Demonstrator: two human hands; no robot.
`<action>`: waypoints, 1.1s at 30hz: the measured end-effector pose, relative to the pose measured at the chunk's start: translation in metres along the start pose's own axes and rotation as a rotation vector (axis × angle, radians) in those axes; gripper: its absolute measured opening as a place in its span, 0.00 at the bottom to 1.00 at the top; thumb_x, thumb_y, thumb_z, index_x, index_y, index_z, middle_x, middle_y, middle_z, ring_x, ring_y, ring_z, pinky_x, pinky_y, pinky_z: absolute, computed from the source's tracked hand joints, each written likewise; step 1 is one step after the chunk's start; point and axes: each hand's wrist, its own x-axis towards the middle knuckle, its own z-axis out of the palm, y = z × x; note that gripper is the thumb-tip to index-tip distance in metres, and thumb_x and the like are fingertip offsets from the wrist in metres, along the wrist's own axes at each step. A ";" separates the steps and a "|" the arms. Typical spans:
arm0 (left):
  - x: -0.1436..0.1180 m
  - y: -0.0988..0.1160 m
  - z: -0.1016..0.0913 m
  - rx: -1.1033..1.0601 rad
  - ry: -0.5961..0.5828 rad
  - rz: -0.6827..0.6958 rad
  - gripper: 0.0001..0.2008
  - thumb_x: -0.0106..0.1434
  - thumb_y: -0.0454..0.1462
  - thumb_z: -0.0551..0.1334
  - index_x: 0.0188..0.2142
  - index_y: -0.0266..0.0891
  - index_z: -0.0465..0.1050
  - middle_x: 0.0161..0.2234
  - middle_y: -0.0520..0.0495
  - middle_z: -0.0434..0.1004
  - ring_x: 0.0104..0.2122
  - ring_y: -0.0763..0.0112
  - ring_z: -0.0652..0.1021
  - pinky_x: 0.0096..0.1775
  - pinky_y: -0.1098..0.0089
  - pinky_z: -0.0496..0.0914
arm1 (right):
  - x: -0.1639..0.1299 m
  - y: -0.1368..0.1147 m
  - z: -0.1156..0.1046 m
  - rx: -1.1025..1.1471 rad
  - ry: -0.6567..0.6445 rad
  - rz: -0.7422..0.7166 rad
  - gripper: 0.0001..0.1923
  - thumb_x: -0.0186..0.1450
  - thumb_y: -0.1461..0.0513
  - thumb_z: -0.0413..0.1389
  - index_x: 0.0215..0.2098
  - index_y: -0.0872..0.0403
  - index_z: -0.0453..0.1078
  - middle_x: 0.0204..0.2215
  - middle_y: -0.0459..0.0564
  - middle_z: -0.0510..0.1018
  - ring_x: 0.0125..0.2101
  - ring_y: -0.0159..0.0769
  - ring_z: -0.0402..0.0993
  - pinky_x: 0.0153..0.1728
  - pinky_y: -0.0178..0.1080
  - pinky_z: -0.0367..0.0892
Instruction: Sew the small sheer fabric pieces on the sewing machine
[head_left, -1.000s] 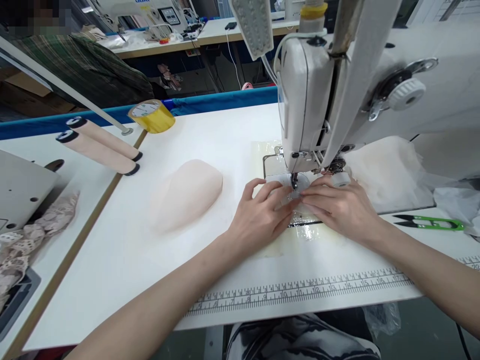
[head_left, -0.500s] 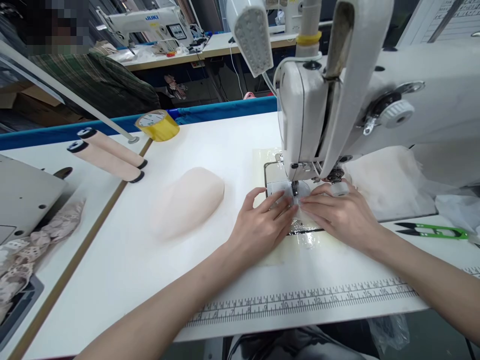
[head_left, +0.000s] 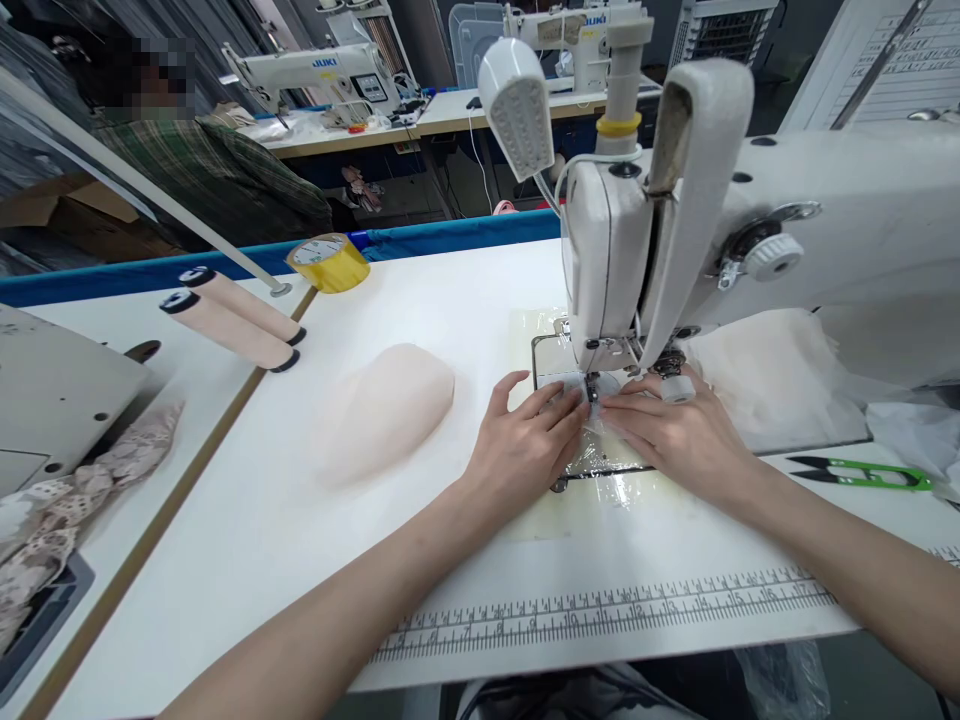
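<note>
A small sheer white piece of fabric [head_left: 593,418] lies under the presser foot [head_left: 592,385] of the sewing machine [head_left: 609,250]. My left hand [head_left: 525,432] rests to the left of the foot, thumb apart and fingers laid flat on the fabric. From the right, my right hand [head_left: 671,425] has its fingers pressed together on the fabric's edge, close to the needle area; its thumb is mostly hidden. Left of my hands, a pale beige moulded cup [head_left: 397,405] sits on the white table [head_left: 442,560].
Two thread spools [head_left: 229,330] and a yellow tape roll [head_left: 330,265] stand at the left. Sheer fabric [head_left: 776,375] is heaped under the machine arm, with green thread snips [head_left: 862,472] nearby. A printed ruler [head_left: 600,612] runs along the front edge. Another person [head_left: 217,180] sits beyond.
The camera view has tilted up a little, so the scene sits lower in the picture. Both hands stay by the presser foot, with only slight finger movement.
</note>
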 end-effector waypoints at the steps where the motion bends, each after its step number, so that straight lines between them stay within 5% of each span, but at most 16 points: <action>1: 0.000 0.000 0.000 0.000 0.001 -0.004 0.12 0.68 0.33 0.54 0.47 0.40 0.73 0.47 0.48 0.78 0.49 0.64 0.76 0.55 0.53 0.57 | 0.000 0.000 0.000 -0.009 -0.002 0.002 0.11 0.65 0.69 0.53 0.35 0.52 0.76 0.36 0.42 0.82 0.31 0.34 0.75 0.53 0.46 0.56; 9: 0.003 -0.003 0.002 -0.009 -0.001 -0.029 0.12 0.68 0.34 0.54 0.47 0.40 0.73 0.47 0.49 0.78 0.48 0.65 0.76 0.55 0.53 0.56 | -0.001 0.003 0.004 -0.042 -0.043 0.000 0.10 0.66 0.68 0.52 0.38 0.52 0.75 0.36 0.45 0.82 0.39 0.37 0.75 0.54 0.48 0.55; 33: 0.002 -0.002 0.002 0.000 -0.008 -0.037 0.12 0.67 0.33 0.55 0.48 0.41 0.72 0.48 0.48 0.77 0.48 0.64 0.76 0.55 0.53 0.57 | 0.001 0.003 0.006 -0.101 -0.059 -0.001 0.12 0.64 0.71 0.52 0.37 0.52 0.76 0.29 0.45 0.82 0.32 0.35 0.73 0.52 0.46 0.57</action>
